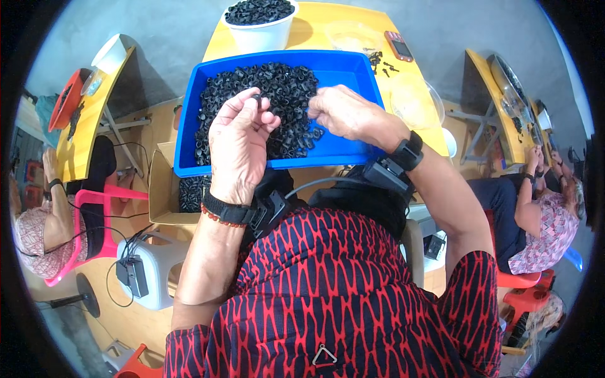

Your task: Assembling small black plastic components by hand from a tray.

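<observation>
A blue plastic tray (353, 72) stands on the yellow table in front of me, with a heap of small black plastic parts (283, 82) over its left and middle. Above the heap, my left hand (239, 135) is closed, palm up, with one small black plastic part (256, 97) pinched between thumb and fingertips. My right hand (356, 116) hovers at the heap's right edge, over the tray's bare blue floor. Its fingers are curled together, back of the hand up, and whatever is in them is hidden. Both wrists wear black straps with devices.
Behind the tray, a white bucket (261, 34) is full of similar black parts. A red handheld device (399, 47) and loose black pieces (378, 62) lie at the table's far right. A cardboard box (162, 183) stands below left. Other people sit at tables on both sides.
</observation>
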Motion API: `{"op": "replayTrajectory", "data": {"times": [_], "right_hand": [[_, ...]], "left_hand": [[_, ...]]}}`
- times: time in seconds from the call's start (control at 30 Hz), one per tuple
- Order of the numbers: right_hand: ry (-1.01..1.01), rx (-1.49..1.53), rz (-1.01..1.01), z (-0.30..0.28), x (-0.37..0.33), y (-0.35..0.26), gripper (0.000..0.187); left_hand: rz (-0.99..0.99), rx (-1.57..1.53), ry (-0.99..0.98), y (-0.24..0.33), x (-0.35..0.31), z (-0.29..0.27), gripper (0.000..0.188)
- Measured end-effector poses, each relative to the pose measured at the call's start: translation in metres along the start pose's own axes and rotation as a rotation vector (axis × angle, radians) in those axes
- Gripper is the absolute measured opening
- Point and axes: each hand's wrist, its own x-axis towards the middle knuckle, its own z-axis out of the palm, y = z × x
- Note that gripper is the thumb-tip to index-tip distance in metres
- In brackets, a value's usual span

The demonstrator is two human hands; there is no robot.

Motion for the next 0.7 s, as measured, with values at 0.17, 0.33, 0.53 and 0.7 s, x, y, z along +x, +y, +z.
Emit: {"op": "replayTrajectory", "data": {"times": [0.17,0.33,0.53,0.7], "right_hand": [[0.053,0.092,0.075,-0.013,-0.012,0.012,0.015],[0.126,0.197,0.055,-0.013,-0.004,0.005,0.014],[-0.073,0.127,0.095,-0.002,0.010,-0.009,0.016],[-0.011,0.018,0.036,0.001,0.010,-0.012,0.017]], "left_hand": [[0.001,-0.021,0.011,-0.001,0.001,0.002,0.019],[0.007,-0.029,0.022,0.000,0.000,0.001,0.019],[0.004,-0.035,0.015,-0.001,0.000,0.000,0.019],[0.003,-0.001,0.000,-0.004,0.001,0.001,0.020]]}}
